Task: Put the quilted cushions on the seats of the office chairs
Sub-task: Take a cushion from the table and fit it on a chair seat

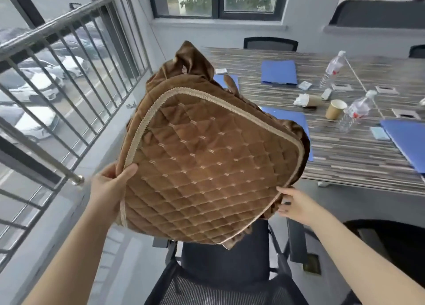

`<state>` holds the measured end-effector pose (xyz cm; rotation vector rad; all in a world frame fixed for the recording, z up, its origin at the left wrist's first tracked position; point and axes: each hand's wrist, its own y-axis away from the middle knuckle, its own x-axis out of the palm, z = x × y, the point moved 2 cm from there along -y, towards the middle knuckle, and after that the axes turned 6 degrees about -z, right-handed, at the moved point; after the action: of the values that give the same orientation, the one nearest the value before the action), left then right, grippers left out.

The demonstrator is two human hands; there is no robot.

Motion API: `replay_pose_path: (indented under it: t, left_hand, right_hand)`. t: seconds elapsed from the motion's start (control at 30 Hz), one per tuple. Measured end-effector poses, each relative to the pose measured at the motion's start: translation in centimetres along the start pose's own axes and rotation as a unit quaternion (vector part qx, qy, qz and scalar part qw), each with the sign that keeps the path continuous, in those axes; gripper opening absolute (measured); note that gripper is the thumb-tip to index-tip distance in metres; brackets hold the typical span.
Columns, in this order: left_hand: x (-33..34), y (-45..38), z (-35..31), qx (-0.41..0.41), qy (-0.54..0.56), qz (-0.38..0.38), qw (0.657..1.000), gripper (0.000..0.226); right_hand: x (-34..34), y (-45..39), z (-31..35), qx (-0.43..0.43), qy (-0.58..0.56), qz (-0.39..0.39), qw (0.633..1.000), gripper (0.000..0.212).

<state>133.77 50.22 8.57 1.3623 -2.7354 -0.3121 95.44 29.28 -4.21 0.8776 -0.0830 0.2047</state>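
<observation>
A brown quilted cushion (207, 166) with beige piping and a ruffled edge hangs tilted in the air in the middle of the head view. My left hand (110, 185) grips its left edge, thumb on the quilted face. At the lower right edge my right hand (296, 204) pinches the ruffle. Directly below the cushion stands a black office chair (226, 258) with a mesh back; the cushion is above the seat and apart from it. More brown fabric bunches behind the cushion's top.
A striped wooden table (345, 153) to the right carries blue folders (278, 72), water bottles (354, 115) and paper cups (335, 109). A metal railing (69, 75) runs along the left. Another black chair (391, 242) is at the right, and others (270, 43) stand at the table's far side.
</observation>
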Motion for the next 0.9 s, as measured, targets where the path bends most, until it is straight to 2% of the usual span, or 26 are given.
replay_pose_path:
  t: [0.07,0.17,0.23,0.37,0.5,0.67,0.8,0.9]
  left_hand:
    - [0.4,-1.1,1.4,-0.011,0.008,0.027,1.0,0.041]
    - [1.5,-3.0,4.3,-0.01,-0.063,0.072,0.995,0.033]
    - [2.7,-4.2,7.0,-0.006,-0.122,0.096,0.988,0.037]
    - [5.5,-5.7,12.8,0.005,-0.202,0.054,0.978,0.046]
    - [6.9,-6.3,19.8,-0.037,-0.23,0.028,0.972,0.035]
    - [8.2,-5.5,29.0,-0.102,-0.248,-0.001,0.963,0.025]
    - [8.2,-4.8,36.1,-0.149,-0.311,-0.024,0.938,0.02]
    - [8.1,-3.7,39.4,-0.191,-0.35,-0.048,0.916,0.02]
  right_hand:
    - [-0.2,0.1,-0.3,-0.021,-0.021,-0.015,0.999,0.043]
    - [-0.8,-0.4,-0.6,-0.071,-0.053,-0.078,0.993,0.043]
    - [-1.3,-1.1,-0.7,-0.111,-0.074,-0.135,0.982,0.042]
    - [-1.6,-3.2,-0.7,-0.175,-0.075,-0.215,0.958,0.031]
    - [-2.5,-5.9,-3.1,-0.214,-0.046,-0.268,0.938,0.018]
    - [-5.1,-10.4,-7.8,-0.215,0.068,-0.333,0.916,0.01]
    - [-6.4,-13.4,-11.5,-0.215,0.149,-0.333,0.906,0.017]
    - [-6.6,-14.7,-13.1,-0.225,0.239,-0.314,0.891,0.006]
